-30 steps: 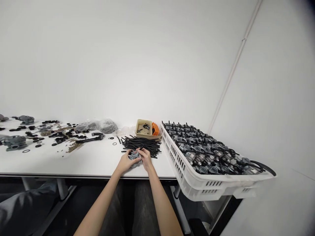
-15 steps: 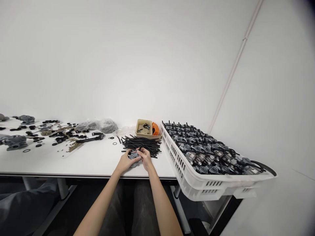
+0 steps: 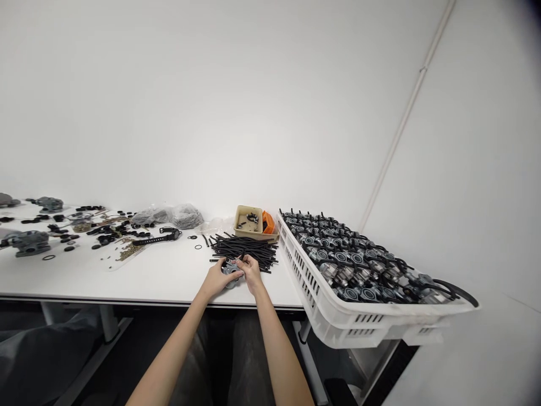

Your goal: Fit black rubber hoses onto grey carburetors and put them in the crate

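Note:
My left hand (image 3: 215, 278) and my right hand (image 3: 252, 272) are both closed around a small grey metal part (image 3: 231, 270) near the front edge of the white table (image 3: 156, 273). The part sits between my fingers, just in front of a heap of short black rubber tubes (image 3: 245, 249). My right fingertips pinch at the top of the part, close to the nearest tubes. Whether a tube is in my fingers is too small to tell.
A white slotted crate (image 3: 338, 307) full of grey parts with black tubes overhangs the table's right end. A beige tray (image 3: 248, 221) and an orange piece stand behind the tubes. Black rings, bags and grey castings (image 3: 29, 242) lie scattered to the left. A wall runs close on the right.
My hands stay on the grey part with only slight finger movement. The view has shifted a little to the right.

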`<state>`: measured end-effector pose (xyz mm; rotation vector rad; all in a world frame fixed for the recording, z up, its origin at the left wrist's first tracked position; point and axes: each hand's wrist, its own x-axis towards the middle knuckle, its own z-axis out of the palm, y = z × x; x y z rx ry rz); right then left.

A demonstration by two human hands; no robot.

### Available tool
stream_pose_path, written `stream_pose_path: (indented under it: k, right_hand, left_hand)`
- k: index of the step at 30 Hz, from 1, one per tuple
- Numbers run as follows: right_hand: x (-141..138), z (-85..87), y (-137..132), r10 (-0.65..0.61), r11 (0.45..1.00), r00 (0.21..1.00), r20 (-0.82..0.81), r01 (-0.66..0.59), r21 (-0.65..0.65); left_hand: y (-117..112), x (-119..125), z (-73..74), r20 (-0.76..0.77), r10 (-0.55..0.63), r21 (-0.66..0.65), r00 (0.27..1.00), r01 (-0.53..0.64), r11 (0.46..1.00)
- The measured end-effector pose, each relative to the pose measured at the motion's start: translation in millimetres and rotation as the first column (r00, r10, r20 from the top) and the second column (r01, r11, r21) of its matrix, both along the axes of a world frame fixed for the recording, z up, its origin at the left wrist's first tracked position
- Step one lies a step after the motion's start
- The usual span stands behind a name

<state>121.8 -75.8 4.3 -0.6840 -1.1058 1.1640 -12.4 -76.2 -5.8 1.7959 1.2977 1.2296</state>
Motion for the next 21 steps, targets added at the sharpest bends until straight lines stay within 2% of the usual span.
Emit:
stream_pose_path:
  k: [9,16,21]
  right_hand:
    - [0.2,-0.1,0.3,-0.008,1.000,1.000,0.027,0.007,0.007]
    - [-0.4,-3.5,1.3,-0.034,0.997,0.997,0.062,0.029,0.068]
    - [3.5,-6.2,7.3,-0.169,0.978,0.985,0.048,0.161,0.129]
  left_hand:
    - [2.9,-0.3,-4.7,0.005,0.022,0.004,1.000,-0.022,1.000]
    - [-1.3,-1.3,1.4,0.030,0.013,0.007,0.999,-0.013,1.000]
    - [-3.0,-6.3,5.0,0.093,-0.035,-0.004,0.995,0.036,0.999]
